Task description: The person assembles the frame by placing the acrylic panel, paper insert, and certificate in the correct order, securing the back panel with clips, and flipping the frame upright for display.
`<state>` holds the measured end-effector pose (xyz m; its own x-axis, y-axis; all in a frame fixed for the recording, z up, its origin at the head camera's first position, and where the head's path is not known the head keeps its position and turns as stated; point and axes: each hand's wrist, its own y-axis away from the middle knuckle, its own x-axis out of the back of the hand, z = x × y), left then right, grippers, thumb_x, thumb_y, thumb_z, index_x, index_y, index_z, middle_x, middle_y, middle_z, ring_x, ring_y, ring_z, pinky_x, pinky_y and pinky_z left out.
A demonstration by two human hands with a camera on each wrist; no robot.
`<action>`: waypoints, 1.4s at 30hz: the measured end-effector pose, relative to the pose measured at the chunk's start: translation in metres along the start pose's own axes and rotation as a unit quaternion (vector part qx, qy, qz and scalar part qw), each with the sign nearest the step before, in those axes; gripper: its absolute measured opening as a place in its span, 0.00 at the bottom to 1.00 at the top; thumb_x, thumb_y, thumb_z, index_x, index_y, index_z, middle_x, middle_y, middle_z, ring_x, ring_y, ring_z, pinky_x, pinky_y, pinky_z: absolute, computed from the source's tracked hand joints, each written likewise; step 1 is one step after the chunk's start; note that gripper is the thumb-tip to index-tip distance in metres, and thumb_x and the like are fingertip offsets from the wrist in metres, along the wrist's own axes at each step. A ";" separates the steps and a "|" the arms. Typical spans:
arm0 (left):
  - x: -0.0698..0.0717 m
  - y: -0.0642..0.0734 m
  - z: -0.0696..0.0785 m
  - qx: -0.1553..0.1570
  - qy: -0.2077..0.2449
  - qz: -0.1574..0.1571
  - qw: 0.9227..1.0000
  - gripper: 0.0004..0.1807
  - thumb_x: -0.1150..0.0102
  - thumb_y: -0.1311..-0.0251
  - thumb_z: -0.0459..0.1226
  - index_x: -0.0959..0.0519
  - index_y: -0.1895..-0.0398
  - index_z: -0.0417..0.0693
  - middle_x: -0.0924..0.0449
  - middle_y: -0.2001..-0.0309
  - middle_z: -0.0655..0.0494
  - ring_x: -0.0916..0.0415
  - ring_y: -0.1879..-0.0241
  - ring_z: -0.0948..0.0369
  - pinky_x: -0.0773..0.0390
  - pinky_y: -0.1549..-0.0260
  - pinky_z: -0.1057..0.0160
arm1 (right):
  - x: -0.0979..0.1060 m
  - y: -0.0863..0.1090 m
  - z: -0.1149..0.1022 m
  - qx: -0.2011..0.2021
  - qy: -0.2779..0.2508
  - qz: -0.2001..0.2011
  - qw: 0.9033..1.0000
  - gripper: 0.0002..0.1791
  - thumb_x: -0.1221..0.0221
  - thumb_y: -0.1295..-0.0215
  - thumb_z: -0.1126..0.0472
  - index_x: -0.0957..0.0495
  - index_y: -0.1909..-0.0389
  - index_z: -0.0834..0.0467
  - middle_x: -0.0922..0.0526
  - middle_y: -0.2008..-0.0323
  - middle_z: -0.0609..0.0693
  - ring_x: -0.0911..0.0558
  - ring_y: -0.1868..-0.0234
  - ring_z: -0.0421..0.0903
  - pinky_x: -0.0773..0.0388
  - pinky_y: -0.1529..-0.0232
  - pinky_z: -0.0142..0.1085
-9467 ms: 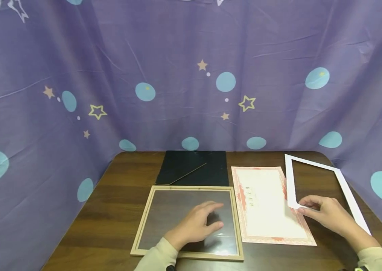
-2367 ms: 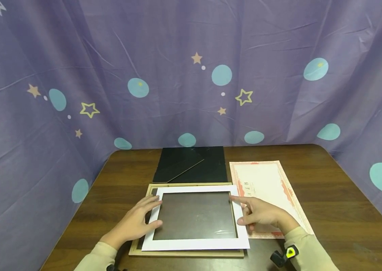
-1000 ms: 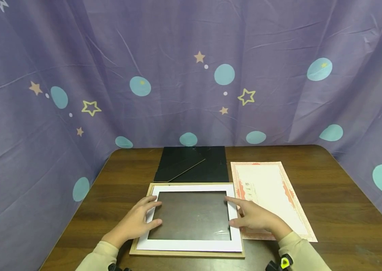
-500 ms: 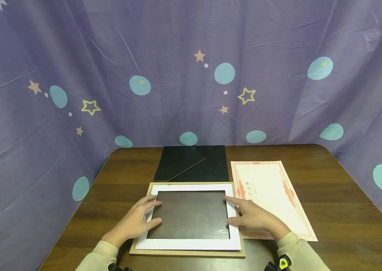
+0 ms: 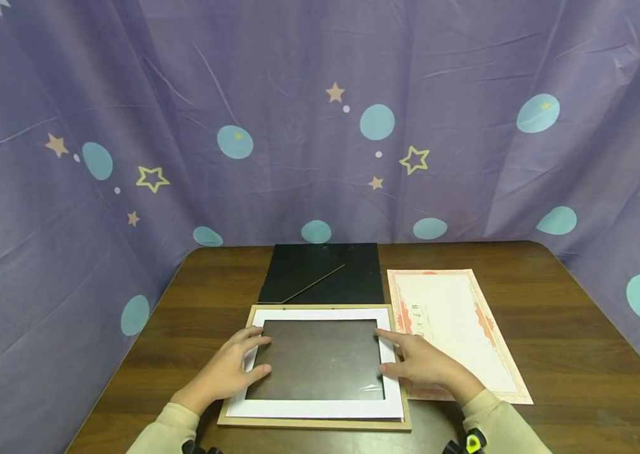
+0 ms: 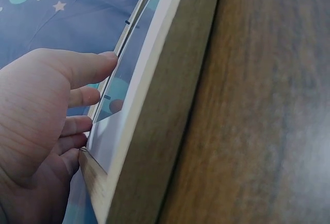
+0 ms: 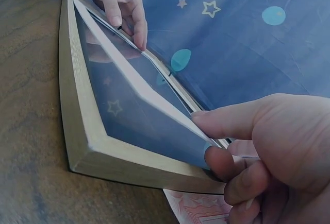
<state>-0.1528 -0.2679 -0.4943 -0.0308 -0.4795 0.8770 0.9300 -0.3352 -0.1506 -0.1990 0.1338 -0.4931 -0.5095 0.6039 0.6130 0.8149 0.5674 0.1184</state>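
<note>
A white picture mat [image 5: 320, 410] lies over the glass of a pale wooden picture frame [image 5: 320, 425], inside its rim in the head view. In the right wrist view the mat's near corner [image 7: 147, 92] stands above the glass. My left hand [image 5: 226, 372] touches the mat's left side, with thumb and forefinger spread and fingers extended. At the opposite side my right hand [image 5: 424, 359] pinches the mat's edge; the thumb and forefinger meet it and the other fingers curl below. Part of the mat's side strips is hidden behind the hands.
A certificate [image 5: 456, 321] with a red patterned border lies right of the frame, partly beneath the right hand and forearm. Behind the frame is a black backing board [image 5: 325, 287] with a thin diagonal edge. A purple curtain [image 5: 320, 126] encloses the wooden table [image 5: 569, 353].
The mat went from the table's right side onto the frame, then shifted slightly left into its rim. My left hand came to its left side. In the last half second almost nothing moved.
</note>
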 end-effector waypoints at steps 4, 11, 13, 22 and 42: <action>-0.001 0.000 0.000 0.000 0.000 0.001 1.000 0.30 0.32 0.45 0.47 0.25 0.40 0.47 0.37 0.33 0.45 0.39 0.34 0.43 0.34 0.42 0.39 | -0.001 -0.001 0.001 0.002 0.005 0.005 1.000 0.43 0.32 0.43 0.50 0.39 0.29 0.55 0.35 0.89 0.41 0.38 0.87 0.37 0.40 0.87 0.30; 0.000 -0.001 -0.002 0.003 -0.003 0.004 1.000 0.30 0.31 0.46 0.47 0.24 0.41 0.47 0.35 0.33 0.47 0.38 0.35 0.44 0.34 0.42 0.40 | -0.001 -0.002 0.001 0.001 0.002 0.007 1.000 0.43 0.32 0.44 0.49 0.38 0.29 0.55 0.33 0.89 0.42 0.37 0.88 0.37 0.39 0.88 0.30; 0.001 -0.002 -0.004 0.001 -0.001 0.004 1.000 0.30 0.31 0.46 0.46 0.24 0.41 0.45 0.34 0.34 0.47 0.37 0.35 0.44 0.35 0.41 0.40 | -0.001 -0.002 0.001 0.000 0.004 0.008 1.000 0.43 0.32 0.44 0.48 0.38 0.29 0.55 0.34 0.89 0.42 0.37 0.88 0.37 0.40 0.88 0.31; 0.004 -0.005 -0.006 0.005 0.009 -0.003 1.000 0.31 0.29 0.49 0.44 0.23 0.43 0.40 0.33 0.34 0.49 0.37 0.35 0.46 0.35 0.40 0.44 | -0.002 -0.002 0.002 -0.013 0.023 0.015 1.000 0.43 0.31 0.46 0.49 0.37 0.29 0.54 0.40 0.88 0.41 0.41 0.87 0.38 0.39 0.84 0.31; 0.012 0.005 -0.004 -0.017 -0.016 0.006 1.000 0.36 0.28 0.51 0.50 0.25 0.38 0.47 0.35 0.33 0.49 0.39 0.33 0.47 0.31 0.43 0.43 | 0.014 -0.001 0.000 0.102 0.036 0.097 0.989 0.26 0.32 0.43 0.55 0.23 0.44 0.58 0.22 0.71 0.43 0.24 0.70 0.39 0.25 0.68 0.33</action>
<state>-0.1504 -0.2789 -0.4860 -0.0086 -0.4580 0.8889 0.9171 -0.3579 -0.1755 -0.2073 0.1415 -0.4842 -0.3211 0.6752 0.6641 0.8190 0.5501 -0.1632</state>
